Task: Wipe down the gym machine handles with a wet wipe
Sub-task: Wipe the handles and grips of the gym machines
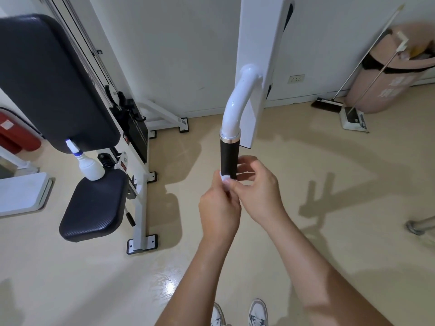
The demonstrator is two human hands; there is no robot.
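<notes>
Pinching the wet wipe [225, 181] at the near, bottom end of the black handle grip [229, 158], we've both hands closed on it: left hand [220, 208] bunches it, right hand [256, 196] pinches w/ thumb, fingers curled behind the grip. Risk: wadded this small, it may slip off or skip the grip's far side. Most of the wipe's hidden in our fingers; wetness can't be told.

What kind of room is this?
Most likely a small gym: there's an exercise machine with a padded seat, a padded backrest and a weight stack, and a wipe held against a handle's black grip.
</notes>
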